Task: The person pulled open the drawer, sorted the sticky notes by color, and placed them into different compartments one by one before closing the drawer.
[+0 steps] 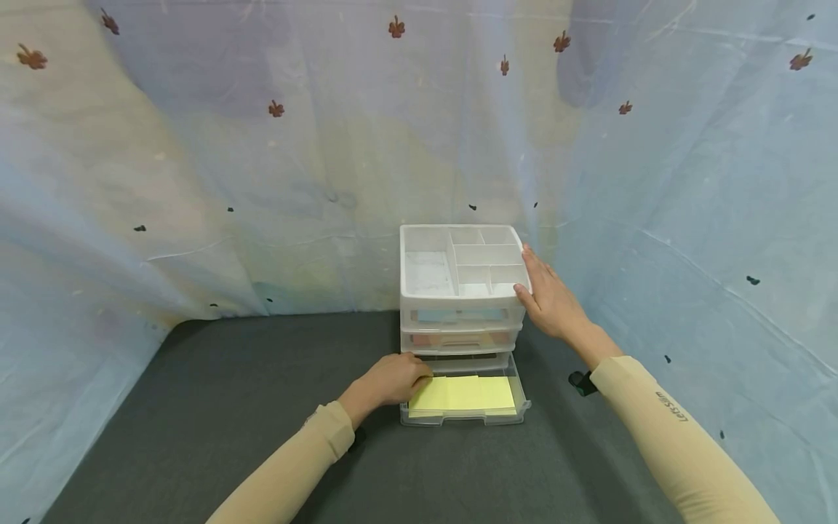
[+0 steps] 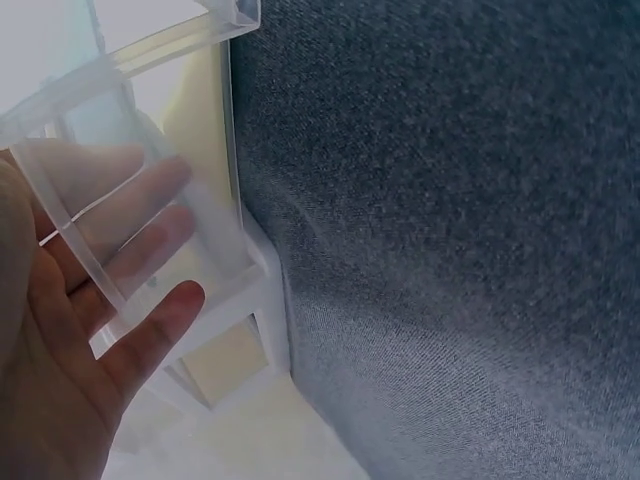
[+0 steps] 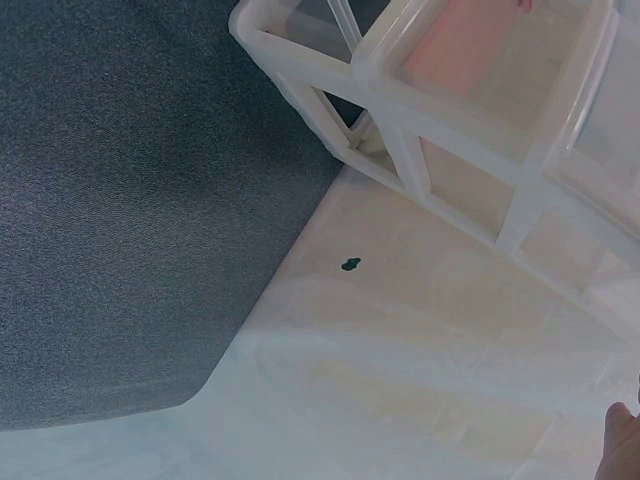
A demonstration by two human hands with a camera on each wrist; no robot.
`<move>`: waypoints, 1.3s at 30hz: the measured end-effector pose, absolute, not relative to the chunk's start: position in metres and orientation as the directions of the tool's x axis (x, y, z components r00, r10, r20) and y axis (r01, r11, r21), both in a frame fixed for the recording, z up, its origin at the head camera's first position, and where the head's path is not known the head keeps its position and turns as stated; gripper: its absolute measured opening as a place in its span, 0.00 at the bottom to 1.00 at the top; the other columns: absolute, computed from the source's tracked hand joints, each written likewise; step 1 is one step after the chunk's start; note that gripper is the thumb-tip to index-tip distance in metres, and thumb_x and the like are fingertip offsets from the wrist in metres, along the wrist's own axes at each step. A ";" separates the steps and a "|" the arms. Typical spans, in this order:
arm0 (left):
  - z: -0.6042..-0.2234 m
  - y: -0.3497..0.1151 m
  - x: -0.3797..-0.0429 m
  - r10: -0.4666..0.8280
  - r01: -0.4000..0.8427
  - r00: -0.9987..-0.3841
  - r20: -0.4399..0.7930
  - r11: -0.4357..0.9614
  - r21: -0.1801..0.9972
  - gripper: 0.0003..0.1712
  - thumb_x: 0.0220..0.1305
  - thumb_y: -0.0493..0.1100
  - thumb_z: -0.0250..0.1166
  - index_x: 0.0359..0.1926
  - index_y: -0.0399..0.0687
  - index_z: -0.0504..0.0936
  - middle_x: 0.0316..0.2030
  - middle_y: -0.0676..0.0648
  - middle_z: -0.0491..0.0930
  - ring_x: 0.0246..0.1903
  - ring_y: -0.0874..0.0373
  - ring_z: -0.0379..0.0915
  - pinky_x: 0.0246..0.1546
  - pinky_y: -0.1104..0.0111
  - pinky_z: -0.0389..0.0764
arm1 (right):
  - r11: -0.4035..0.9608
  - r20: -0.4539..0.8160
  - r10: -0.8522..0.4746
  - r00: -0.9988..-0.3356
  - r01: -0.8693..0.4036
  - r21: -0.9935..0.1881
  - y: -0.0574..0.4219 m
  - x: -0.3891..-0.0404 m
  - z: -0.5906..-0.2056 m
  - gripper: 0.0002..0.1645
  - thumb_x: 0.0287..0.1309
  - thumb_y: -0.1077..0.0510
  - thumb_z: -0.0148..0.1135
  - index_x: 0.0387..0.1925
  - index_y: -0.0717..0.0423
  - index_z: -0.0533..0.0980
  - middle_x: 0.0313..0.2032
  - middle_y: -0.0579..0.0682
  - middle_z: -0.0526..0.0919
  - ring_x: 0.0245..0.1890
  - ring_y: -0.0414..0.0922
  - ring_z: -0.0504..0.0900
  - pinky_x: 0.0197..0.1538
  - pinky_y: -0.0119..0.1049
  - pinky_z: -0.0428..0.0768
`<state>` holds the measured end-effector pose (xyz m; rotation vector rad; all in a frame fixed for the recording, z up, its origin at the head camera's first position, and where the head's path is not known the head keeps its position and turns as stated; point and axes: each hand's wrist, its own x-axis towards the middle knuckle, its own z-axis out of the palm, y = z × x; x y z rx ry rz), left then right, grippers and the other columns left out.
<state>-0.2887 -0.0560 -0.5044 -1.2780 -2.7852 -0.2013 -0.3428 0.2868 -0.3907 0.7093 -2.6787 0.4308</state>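
Near the middle of the head view stands a white plastic drawer cabinet (image 1: 425, 273) with a divided top tray. Its bottom clear drawer (image 1: 458, 419) is pulled out, and yellow paper notes (image 1: 461, 394) lie in a row in it. Over the drawer's left wall reaches my left hand (image 1: 393, 378), beside the leftmost note. In the left wrist view its fingers (image 2: 155, 190) show loosely extended through the clear plastic, one finger outside the wall; the thumb is hidden there. My right hand (image 1: 553, 298) rests straight-fingered against the cabinet's upper right side, thumb at the tray rim.
Two upper drawers stay closed; bluish contents show in the top drawer (image 1: 461, 316) and reddish contents in the middle drawer (image 1: 461, 339). Dark cloth (image 1: 262, 407) covers the table. A patterned curtain (image 1: 327, 160) hangs behind and along both sides, close to the cabinet's back.
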 end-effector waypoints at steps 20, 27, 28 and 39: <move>-0.499 -0.056 -0.254 0.576 0.646 -0.761 0.298 0.635 0.423 0.17 0.75 0.43 0.65 0.61 0.48 0.84 0.56 0.50 0.84 0.56 0.52 0.81 0.58 0.53 0.81 | 0.824 0.394 -0.416 -0.820 -0.523 -0.218 0.287 -0.343 -0.392 0.43 0.83 0.45 0.40 0.83 0.62 0.38 0.83 0.59 0.42 0.81 0.60 0.47 0.80 0.57 0.47; -0.491 -0.041 -0.229 0.487 0.583 -0.802 0.346 0.510 0.632 0.18 0.77 0.41 0.63 0.63 0.51 0.82 0.56 0.51 0.83 0.57 0.53 0.79 0.55 0.54 0.81 | 0.822 0.401 -0.417 -0.816 -0.526 -0.216 0.287 -0.343 -0.392 0.43 0.83 0.45 0.40 0.83 0.63 0.39 0.83 0.60 0.43 0.81 0.60 0.47 0.80 0.57 0.46; -0.490 -0.038 -0.226 0.478 0.572 -0.807 0.347 0.487 0.660 0.18 0.77 0.41 0.63 0.64 0.51 0.82 0.56 0.51 0.82 0.58 0.53 0.79 0.56 0.53 0.81 | 0.822 0.402 -0.417 -0.816 -0.527 -0.217 0.287 -0.343 -0.392 0.43 0.83 0.45 0.40 0.83 0.63 0.39 0.82 0.61 0.43 0.81 0.60 0.47 0.80 0.57 0.46; -0.497 -0.010 -0.197 0.471 0.529 -0.803 0.366 0.280 0.801 0.18 0.76 0.41 0.64 0.64 0.52 0.82 0.51 0.51 0.84 0.48 0.59 0.81 0.42 0.65 0.79 | 0.821 0.409 -0.414 -0.813 -0.528 -0.218 0.286 -0.341 -0.391 0.43 0.83 0.45 0.41 0.83 0.63 0.39 0.83 0.60 0.43 0.81 0.60 0.47 0.80 0.56 0.46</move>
